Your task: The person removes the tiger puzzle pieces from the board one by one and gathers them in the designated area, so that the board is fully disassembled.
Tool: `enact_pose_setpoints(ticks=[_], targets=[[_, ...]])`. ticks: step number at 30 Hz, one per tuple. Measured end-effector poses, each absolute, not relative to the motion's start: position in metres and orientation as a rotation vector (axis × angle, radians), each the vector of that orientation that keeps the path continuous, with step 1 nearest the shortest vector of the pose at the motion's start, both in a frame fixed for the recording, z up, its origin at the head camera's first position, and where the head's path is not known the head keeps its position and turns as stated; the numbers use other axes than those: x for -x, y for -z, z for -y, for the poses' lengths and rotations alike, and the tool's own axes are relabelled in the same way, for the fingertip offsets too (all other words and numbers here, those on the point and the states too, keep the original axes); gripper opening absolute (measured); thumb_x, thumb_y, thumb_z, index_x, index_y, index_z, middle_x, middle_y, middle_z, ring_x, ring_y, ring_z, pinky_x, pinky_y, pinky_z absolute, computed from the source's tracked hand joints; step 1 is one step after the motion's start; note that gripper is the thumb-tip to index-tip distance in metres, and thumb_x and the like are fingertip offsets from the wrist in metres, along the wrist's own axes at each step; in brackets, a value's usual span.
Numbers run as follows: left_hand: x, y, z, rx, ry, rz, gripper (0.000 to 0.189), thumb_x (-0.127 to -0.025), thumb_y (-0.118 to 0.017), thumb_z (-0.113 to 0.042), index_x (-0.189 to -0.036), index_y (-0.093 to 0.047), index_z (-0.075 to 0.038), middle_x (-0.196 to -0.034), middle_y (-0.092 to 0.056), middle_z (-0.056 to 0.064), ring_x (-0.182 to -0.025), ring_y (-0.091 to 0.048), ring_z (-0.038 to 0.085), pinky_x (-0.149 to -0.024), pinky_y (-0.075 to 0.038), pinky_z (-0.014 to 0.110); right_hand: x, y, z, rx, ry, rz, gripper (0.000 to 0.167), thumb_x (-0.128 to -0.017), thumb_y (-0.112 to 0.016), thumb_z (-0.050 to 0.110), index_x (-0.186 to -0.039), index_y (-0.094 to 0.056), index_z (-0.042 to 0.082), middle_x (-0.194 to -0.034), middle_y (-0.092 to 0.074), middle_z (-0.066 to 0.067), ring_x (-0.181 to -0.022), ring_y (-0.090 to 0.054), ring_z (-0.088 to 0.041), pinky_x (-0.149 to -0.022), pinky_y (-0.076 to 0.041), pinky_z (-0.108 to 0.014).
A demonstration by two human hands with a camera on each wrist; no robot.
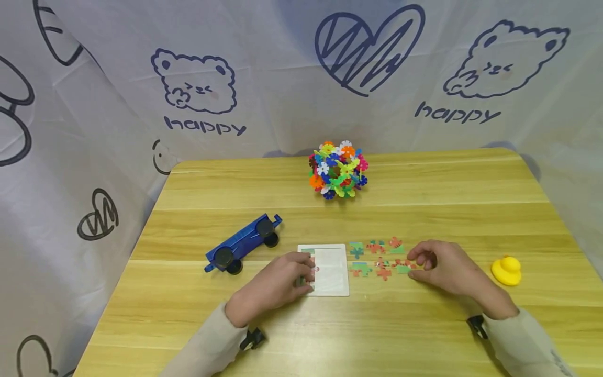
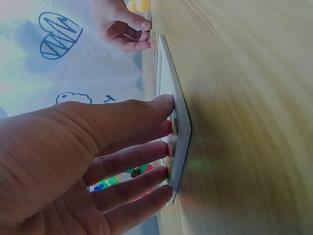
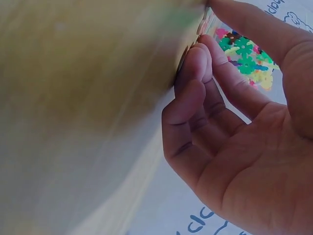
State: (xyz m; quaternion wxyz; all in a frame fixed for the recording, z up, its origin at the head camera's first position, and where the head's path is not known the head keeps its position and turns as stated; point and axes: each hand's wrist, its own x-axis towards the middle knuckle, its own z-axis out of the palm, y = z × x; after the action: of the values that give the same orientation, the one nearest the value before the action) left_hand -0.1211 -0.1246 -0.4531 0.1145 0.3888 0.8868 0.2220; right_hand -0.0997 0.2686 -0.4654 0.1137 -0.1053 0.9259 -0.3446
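Note:
A shallow white puzzle tray (image 1: 332, 272) lies on the table, with picture pieces along its left side. My left hand (image 1: 282, 277) rests over that side, fingertips touching the pieces and thumb at the near rim; the left wrist view shows the fingers (image 2: 132, 156) nearly straight. Right of the tray lie two rows of loose jigsaw pieces (image 1: 361, 269) in green and orange. At their right end is my right hand (image 1: 445, 267), thumb and index finger apart beside a green-and-orange jigsaw piece (image 1: 403, 269). Its other fingers (image 3: 181, 107) are bent. Fingers partly hide the pieces at both hands.
A blue toy car chassis (image 1: 242, 243) with black wheels lies on its side left of the tray. Behind stands a colourful ball of snowflake connectors (image 1: 338, 170). A yellow rubber duck (image 1: 506, 270) sits right of my right hand. Patterned cloth (image 1: 282, 78) hangs beyond the table.

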Motion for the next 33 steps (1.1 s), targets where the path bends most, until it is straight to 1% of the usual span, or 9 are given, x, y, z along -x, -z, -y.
enact_pose_setpoints(ticks=[5, 9, 13, 17, 21, 26, 33], targets=[[0.119, 0.452, 0.125, -1.147, -0.602, -2.632, 0.007, -0.095, -0.086, -0.012, -0.096, -0.083, -0.006, -0.124, -0.077, 0.007, -0.124, -0.071, 0.026, -0.109, -0.061, 0.040, 0.098, 0.459, -0.262, 0.335, 0.924, -2.793, 0.026, -0.089, -0.091, 0.014, -0.110, -0.077, 0.007, -0.092, -0.068, 0.002, -0.075, -0.054, -0.006, -0.066, -0.049, -0.022], [0.118, 0.452, 0.124, -1.136, -0.589, -2.637, 0.008, -0.095, -0.086, -0.013, -0.097, -0.083, -0.006, -0.124, -0.078, 0.007, -0.122, -0.071, 0.025, -0.107, -0.062, 0.039, 0.097, 0.446, -0.246, 0.371, 0.859, -2.874, 0.030, -0.088, -0.092, 0.018, -0.112, -0.077, 0.008, -0.090, -0.068, 0.003, -0.076, -0.055, -0.008, -0.066, -0.047, -0.024], [0.116, 0.451, 0.123, -1.116, -0.591, -2.635, 0.011, -0.095, -0.087, -0.018, -0.098, -0.082, -0.008, -0.125, -0.078, 0.006, -0.118, -0.070, 0.024, -0.104, -0.062, 0.037, 0.098, 0.432, -0.225, 0.426, 0.845, -2.889, 0.032, -0.087, -0.094, 0.019, -0.113, -0.077, 0.009, -0.088, -0.068, 0.003, -0.076, -0.058, -0.011, -0.065, -0.048, -0.024], [0.115, 0.452, 0.122, -1.113, -0.565, -2.641, 0.016, -0.094, -0.088, -0.024, -0.097, -0.079, -0.012, -0.124, -0.077, 0.004, -0.114, -0.068, 0.021, -0.101, -0.062, 0.035, 0.103, 0.425, -0.203, 0.486, 0.850, -2.855, 0.030, -0.088, -0.093, 0.018, -0.113, -0.078, 0.009, -0.090, -0.069, 0.003, -0.077, -0.060, -0.012, -0.066, -0.049, -0.023], [0.114, 0.454, 0.121, -1.125, -0.548, -2.652, 0.017, -0.094, -0.089, -0.024, -0.096, -0.076, -0.013, -0.122, -0.076, 0.003, -0.110, -0.065, 0.020, -0.097, -0.061, 0.034, 0.112, 0.423, -0.181, 0.555, 0.817, -2.827, 0.029, -0.090, -0.091, 0.018, -0.114, -0.079, 0.008, -0.091, -0.070, 0.001, -0.077, -0.058, -0.011, -0.068, -0.049, -0.024], [0.114, 0.454, 0.121, -1.136, -0.544, -2.658, 0.017, -0.094, -0.088, -0.024, -0.096, -0.076, -0.013, -0.122, -0.077, 0.003, -0.107, -0.064, 0.019, -0.094, -0.060, 0.033, 0.123, 0.425, -0.156, 0.603, 0.779, -2.771, 0.028, -0.092, -0.090, 0.021, -0.115, -0.078, 0.010, -0.090, -0.068, 0.000, -0.077, -0.054, -0.011, -0.069, -0.047, -0.026], [0.113, 0.455, 0.122, -1.138, -0.510, -2.667, 0.016, -0.096, -0.087, -0.024, -0.099, -0.078, -0.012, -0.124, -0.077, 0.004, -0.107, -0.065, 0.020, -0.096, -0.060, 0.034, 0.140, 0.435, -0.126, 0.685, 0.781, -2.716, 0.026, -0.095, -0.087, 0.021, -0.116, -0.078, 0.011, -0.090, -0.067, 0.000, -0.075, -0.053, -0.010, -0.070, -0.046, -0.027]])
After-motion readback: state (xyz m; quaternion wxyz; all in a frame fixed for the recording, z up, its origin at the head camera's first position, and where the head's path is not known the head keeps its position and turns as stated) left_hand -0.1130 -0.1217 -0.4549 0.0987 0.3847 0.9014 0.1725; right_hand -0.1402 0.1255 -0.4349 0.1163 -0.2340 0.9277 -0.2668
